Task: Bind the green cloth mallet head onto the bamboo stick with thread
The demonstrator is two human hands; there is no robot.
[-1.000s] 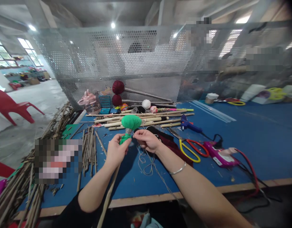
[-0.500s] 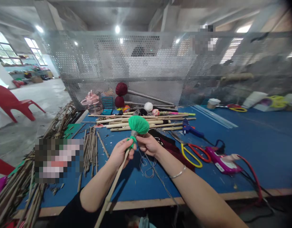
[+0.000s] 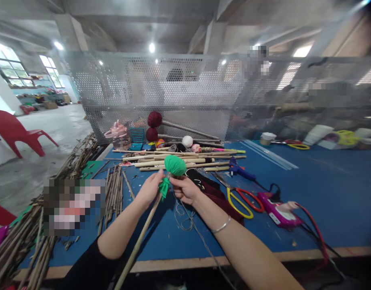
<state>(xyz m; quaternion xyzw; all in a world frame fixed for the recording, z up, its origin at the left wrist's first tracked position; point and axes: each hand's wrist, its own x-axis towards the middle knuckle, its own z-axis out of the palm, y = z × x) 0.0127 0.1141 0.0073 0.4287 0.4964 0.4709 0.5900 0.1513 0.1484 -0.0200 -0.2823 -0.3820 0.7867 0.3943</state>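
Note:
A mallet-like wooden stick (image 3: 139, 243) slants up from the bottom edge, its far end padded with a green cloth-covered head (image 3: 175, 165). Green cloth ends (image 3: 164, 188) hang loose below the head's neck. My right hand (image 3: 187, 190) is closed at that neck, thumb pressed against it. On the other side, the fingers of my left hand (image 3: 152, 187) are drawn together close to the neck; what they pinch is hidden. Thin grey cord (image 3: 185, 221) trails in loops below my right hand and over the table's front edge.
Several sticks (image 3: 173, 163) lie behind my hands, with dark red balls (image 3: 154, 119) on sticks further back. Scissors (image 3: 242, 201), a blue glue gun (image 3: 241, 170) and a purple device (image 3: 278, 211) with cables lie to the right. Twigs (image 3: 113, 193) cover the left side.
My left hand has shifted up from the stick and cloth ends to beside the neck, leaving the cloth ends hanging free. The green head sits slightly lower in view.

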